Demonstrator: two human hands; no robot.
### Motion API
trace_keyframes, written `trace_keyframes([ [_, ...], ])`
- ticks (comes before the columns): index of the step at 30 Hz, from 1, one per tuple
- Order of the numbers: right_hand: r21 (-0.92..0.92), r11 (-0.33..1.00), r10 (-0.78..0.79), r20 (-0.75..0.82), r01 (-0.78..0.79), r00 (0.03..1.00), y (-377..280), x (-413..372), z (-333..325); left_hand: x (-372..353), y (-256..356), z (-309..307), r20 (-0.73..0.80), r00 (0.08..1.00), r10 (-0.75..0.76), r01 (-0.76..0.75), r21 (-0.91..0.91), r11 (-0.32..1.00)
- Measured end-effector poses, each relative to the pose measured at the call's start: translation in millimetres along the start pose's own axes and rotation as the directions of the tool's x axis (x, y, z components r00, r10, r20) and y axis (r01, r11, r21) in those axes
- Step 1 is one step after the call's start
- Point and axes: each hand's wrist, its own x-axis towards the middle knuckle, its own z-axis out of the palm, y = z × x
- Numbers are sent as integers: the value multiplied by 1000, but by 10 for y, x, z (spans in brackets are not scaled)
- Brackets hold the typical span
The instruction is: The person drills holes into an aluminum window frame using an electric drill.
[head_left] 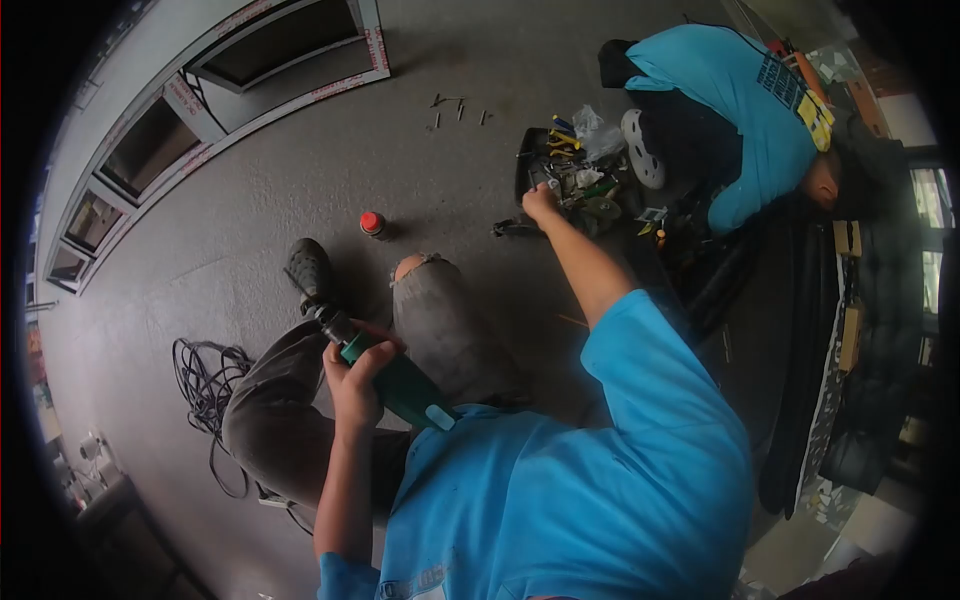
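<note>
Left hand [355, 385] clenched around one green drill [408, 390], right hand [540, 203] in one tool tray [524, 165], grip unclear

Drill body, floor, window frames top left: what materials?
Drill: green matte shell, likely moulded plastic; dark chuck looks metal. Floor: grey, mottled, dull, probably concrete. Window frames: pale straight profiles with red-printed film, aluminium or PVC, cannot tell which.

People: two, the wearer and a co-worker [740, 110]
Hands: two, left hand [355, 380] and right hand [540, 203]
Drill [405, 388]: one
Tray [527, 165]: one, its tools too jumbled to count
Can [372, 223]: one
Screws [458, 110]: about five
Cable [205, 380]: one coil
Window frame [200, 115]: one
</note>
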Motion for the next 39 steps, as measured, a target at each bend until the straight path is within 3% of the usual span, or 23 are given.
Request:
trace_keyframes([
  [7, -146, 989, 26, -25, -30, 999, 143, 358, -15, 7, 111, -492, -121, 985, -123, 67, -389, 919],
  [9, -147, 987, 57, -35, -62, 998, 55, 225, 65, 19, 176, -602, -154, 971, -185, 110, -401, 909],
  [12, -369, 923, -135, -52, 107, 989, -554, -368, 212, 171, 471, -761, -95, 963, -253, 193, -415, 889],
  [14, 72, 975, -221, 248, 210, 943, -929, -742, 370, 281, 652, -846, -128, 947, -293, 186, -525, 830],
  [15, 266, 961, -81, 524, -72, 848, -1301, -1027, 362, 320, 715, -896, -162, 931, -328, 169, -604, 779],
  [16, 381, 889, -86, 683, -254, 725, -1775, -1472, 255, 351, 766, -976, -193, 910, -368, 160, -654, 739],
  [18, 412, 814, -243, 881, -408, 406, -2472, -2211, -12, 432, 792, -1156, -259, 860, -439, 105, -753, 650],
  [20, 361, 814, -346, 931, -456, 119, -3089, -2901, -401, 452, 685, -1375, -238, 823, -516, 51, -873, 484],
  [21, 341, 839, -322, 939, -423, 119, -3249, -3223, -567, 427, 627, -1474, -178, 823, -540, 33, -933, 359],
  [22, 327, 863, -301, 945, -385, 129, -3426, -3506, -749, 346, 664, -1543, -163, 766, -621, 11, -964, 266],
  [23, 246, 961, -239, 969, -129, 69, -3589, -3664, -861, 237, 721, -1601, -178, 773, -609, -22, -967, 254],
  [24, 169, 980, -178, 981, 107, 79, -3765, -3848, -922, 65, 772, -1635, -136, 740, -659, -30, -985, 170],
  [25, 100, 939, -112, 994, 328, 19, -3922, -3943, -948, -122, 833, -1655, -86, 706, -703, -38, -996, 84],
  [26, 62, 935, -51, 998, 349, -42, -3976, -4032, -910, -301, 906, -1670, -75, 729, -681, -75, -997, 30],
  [29, 140, 938, -82, 979, 318, -189, -4267, -4448, -929, -749, 1188, -1832, -90, 762, -641, -177, -982, -73],
  [32, 132, 900, -22, 965, 415, -260, -4916, -4802, -821, -925, 1534, -2183, -149, 706, -692, -268, -961, -67],
  [33, 133, 898, -23, 966, 420, -256, -5100, -4885, -724, -942, 1641, -2328, -147, 711, -688, -266, -961, -69],
  [35, 52, 821, 124, 956, 568, -265, -5488, -5031, -463, -912, 1854, -2647, -197, 689, -697, -385, -915, -122],
  [36, 69, 764, 134, 956, 641, -262, -5720, -5120, -347, -873, 1960, -2828, -235, 683, -692, -412, -906, -99],
  [39, 148, 742, 76, 951, 654, -300, -6509, -5346, -27, -718, 2501, -3461, -318, 699, -641, -469, -880, -74],
])
